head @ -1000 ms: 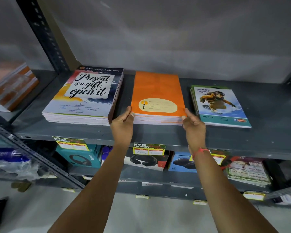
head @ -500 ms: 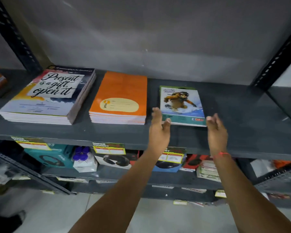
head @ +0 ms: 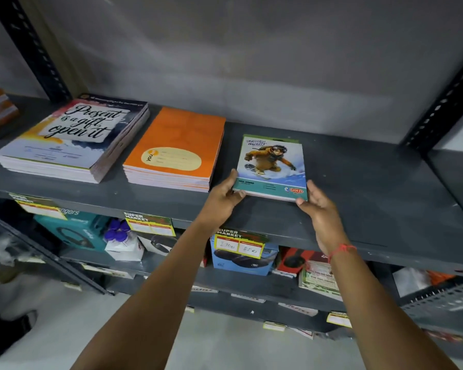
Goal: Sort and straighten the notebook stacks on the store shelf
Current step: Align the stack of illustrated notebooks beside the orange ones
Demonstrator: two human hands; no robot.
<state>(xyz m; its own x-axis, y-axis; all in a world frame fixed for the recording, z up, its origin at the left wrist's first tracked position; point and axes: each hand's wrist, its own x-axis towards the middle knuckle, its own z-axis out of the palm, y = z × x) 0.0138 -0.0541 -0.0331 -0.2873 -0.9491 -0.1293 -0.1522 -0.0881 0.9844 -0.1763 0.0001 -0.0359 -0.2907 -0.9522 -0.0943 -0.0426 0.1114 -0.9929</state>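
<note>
Three notebook stacks lie on the grey metal shelf (head: 364,198). At the left is a thick stack with a "Present is a gift, open it" cover (head: 72,137). In the middle sits an orange stack (head: 179,148). To the right is a small thin stack with a cartoon snowboarder cover (head: 273,164). My left hand (head: 225,196) grips the near left corner of this small stack, thumb on the cover. My right hand (head: 318,206) holds its near right corner, fingers against the edge.
The shelf's right part is bare grey metal up to a black perforated upright (head: 444,97). Another upright (head: 30,49) stands at the back left. The lower shelf holds boxed headphones (head: 241,257) and price tags (head: 150,225). A grey wall backs the shelf.
My hands left the orange stack, moved right, and now grip the near corners of the snowboarder stack. The view shifted to the right with them.
</note>
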